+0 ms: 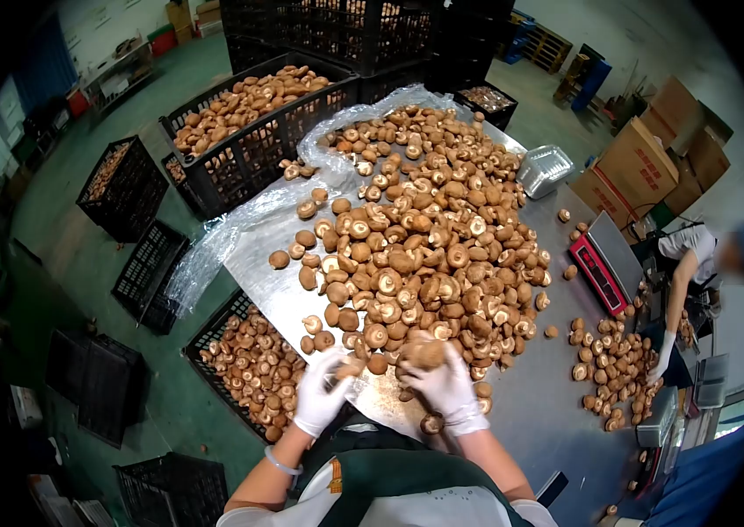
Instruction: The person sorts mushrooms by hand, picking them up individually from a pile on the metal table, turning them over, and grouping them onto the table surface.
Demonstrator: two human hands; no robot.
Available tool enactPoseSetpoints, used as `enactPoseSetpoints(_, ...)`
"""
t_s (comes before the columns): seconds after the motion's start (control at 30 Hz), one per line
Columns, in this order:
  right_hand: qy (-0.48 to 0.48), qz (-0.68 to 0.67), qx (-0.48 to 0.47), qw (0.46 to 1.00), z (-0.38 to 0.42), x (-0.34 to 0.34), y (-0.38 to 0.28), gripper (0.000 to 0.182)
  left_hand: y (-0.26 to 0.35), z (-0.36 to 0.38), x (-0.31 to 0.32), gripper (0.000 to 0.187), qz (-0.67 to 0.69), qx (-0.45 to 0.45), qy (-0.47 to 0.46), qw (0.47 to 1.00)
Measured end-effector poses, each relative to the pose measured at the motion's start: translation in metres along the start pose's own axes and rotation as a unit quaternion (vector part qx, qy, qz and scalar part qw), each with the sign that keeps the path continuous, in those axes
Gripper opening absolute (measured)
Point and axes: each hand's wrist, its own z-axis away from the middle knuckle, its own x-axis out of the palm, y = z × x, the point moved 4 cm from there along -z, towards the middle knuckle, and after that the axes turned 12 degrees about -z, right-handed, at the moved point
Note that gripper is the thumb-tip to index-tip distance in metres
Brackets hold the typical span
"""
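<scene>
My left hand [321, 393], in a white glove, is closed around a brown shiitake mushroom [350, 369] at the near edge of the metal table [258, 263]. Also gloved in white, my right hand [446, 386] grips a larger shiitake mushroom [424, 354] just in front of the heap. The big mushroom heap [442, 237] spreads over the tabletop, caps and pale undersides mixed. Below and left of my left hand, a black crate [205, 338] full of mushrooms stands lower than the tabletop. One loose mushroom [431, 423] lies near my right wrist.
Crumpled clear plastic film [214, 255] hangs over the left table edge. A full black crate [284, 132] stands behind it. To the right are a clear plastic tray [545, 169], a red scale [597, 277], a smaller mushroom pile [609, 369] and a co-worker's gloved hand [660, 362].
</scene>
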Motion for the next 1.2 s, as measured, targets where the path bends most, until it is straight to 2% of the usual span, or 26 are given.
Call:
enactPoseSetpoints(0.03, 0.010, 0.007, -0.027, 1.000, 0.010, -0.005, -0.018, 0.057, -0.021, 0.004, -0.008, 0.037, 0.002, -0.041, 0.022, 0.999)
enactPoseSetpoints(0.1, 0.024, -0.020, -0.110, 0.993, 0.029, -0.024, -0.064, 0.056, -0.069, 0.015, -0.026, 0.036, 0.094, -0.205, 0.054, 0.973)
enactPoseSetpoints(0.17, -0.065, -0.128, -0.162, 0.976, 0.043, -0.044, -0.120, 0.052, -0.107, 0.022, -0.051, 0.041, -0.036, -0.203, 0.075, 0.976)
enactPoseSetpoints(0.23, 0.043, -0.201, -0.330, 0.921, 0.065, -0.085, -0.185, 0.046, -0.137, 0.031, -0.065, 0.047, -0.312, -0.192, 0.094, 0.926)
enactPoseSetpoints(0.3, 0.064, -0.189, -0.486, 0.851, 0.093, -0.132, -0.250, 0.052, -0.137, 0.020, -0.069, 0.048, -0.279, -0.196, 0.115, 0.933)
enactPoseSetpoints(0.37, 0.124, -0.317, -0.485, 0.806, 0.117, -0.166, -0.279, 0.057, -0.128, -0.005, -0.062, 0.043, -0.265, -0.161, 0.070, 0.948)
enactPoseSetpoints(0.4, 0.172, -0.303, -0.522, 0.779, 0.115, -0.156, -0.274, 0.056, -0.118, -0.021, -0.054, 0.037, -0.231, -0.162, 0.082, 0.956)
enactPoseSetpoints(0.43, 0.168, -0.300, -0.517, 0.784, 0.103, -0.149, -0.263, 0.056, -0.120, -0.033, -0.042, 0.034, -0.201, -0.153, 0.083, 0.964)
enactPoseSetpoints(0.47, 0.131, -0.175, -0.480, 0.849, 0.093, -0.140, -0.252, 0.054, -0.115, -0.049, -0.030, 0.030, -0.148, -0.172, 0.065, 0.972)
enactPoseSetpoints(0.5, 0.093, -0.047, -0.436, 0.894, 0.086, -0.131, -0.240, 0.052, -0.116, -0.064, -0.014, 0.026, -0.100, -0.151, 0.071, 0.981)
enactPoseSetpoints(0.53, -0.009, 0.019, -0.340, 0.940, 0.069, -0.126, -0.224, 0.048, -0.108, -0.081, -0.003, 0.022, -0.163, -0.146, 0.041, 0.975)
enactPoseSetpoints(0.57, 0.049, 0.016, -0.344, 0.938, 0.056, -0.090, -0.193, 0.045, -0.099, -0.097, 0.009, 0.023, -0.217, -0.115, 0.027, 0.969)
enactPoseSetpoints(0.6, 0.122, 0.059, -0.346, 0.928, 0.047, -0.066, -0.170, 0.045, -0.098, -0.111, 0.024, 0.031, -0.292, -0.119, -0.037, 0.948)
enactPoseSetpoints(0.63, 0.099, 0.135, -0.314, 0.934, 0.039, -0.052, -0.154, 0.044, -0.099, -0.122, 0.038, 0.043, -0.369, -0.135, -0.106, 0.914)
enactPoseSetpoints(0.77, 0.071, 0.306, -0.236, 0.920, 0.022, -0.010, -0.099, 0.047, -0.107, -0.136, 0.064, 0.055, -0.423, -0.102, -0.143, 0.889)
enactPoseSetpoints(0.83, 0.042, 0.385, -0.191, 0.902, 0.019, 0.001, -0.077, 0.046, -0.118, -0.128, 0.056, 0.051, -0.229, -0.201, -0.104, 0.947)
enactPoseSetpoints(0.87, 0.029, 0.421, -0.161, 0.892, 0.018, 0.009, -0.067, 0.044, -0.124, -0.119, 0.053, 0.045, -0.018, -0.238, -0.115, 0.964)
enactPoseSetpoints(0.9, 0.003, 0.426, -0.140, 0.894, 0.015, 0.011, -0.056, 0.042, -0.125, -0.113, 0.054, 0.043, 0.228, -0.213, -0.090, 0.946)
enactPoseSetpoints(0.97, -0.032, 0.440, -0.069, 0.895, 0.005, 0.017, -0.036, 0.041, -0.112, -0.100, 0.037, 0.045, 0.313, -0.261, -0.173, 0.897)
enactPoseSetpoints(1.0, -0.048, 0.437, -0.038, 0.897, -0.003, 0.018, -0.026, 0.041, -0.107, -0.096, 0.035, 0.045, 0.311, -0.264, -0.176, 0.896)
enactPoseSetpoints(1.07, -0.068, 0.386, 0.029, 0.920, -0.023, 0.017, -0.005, 0.042, -0.086, -0.091, 0.036, 0.049, 0.455, -0.219, -0.192, 0.841)
enactPoseSetpoints(1.1, -0.088, 0.371, 0.045, 0.923, -0.034, 0.019, 0.003, 0.048, -0.065, -0.090, 0.033, 0.049, 0.480, -0.203, -0.209, 0.828)
enactPoseSetpoints(1.17, -0.075, 0.239, 0.029, 0.968, -0.049, 0.029, 0.018, 0.057, -0.043, -0.084, 0.041, 0.050, 0.440, -0.181, -0.260, 0.841)
enactPoseSetpoints(1.2, -0.104, 0.143, 0.052, 0.983, -0.060, 0.023, 0.025, 0.062, -0.029, -0.085, 0.040, 0.058, 0.333, -0.108, -0.300, 0.888)
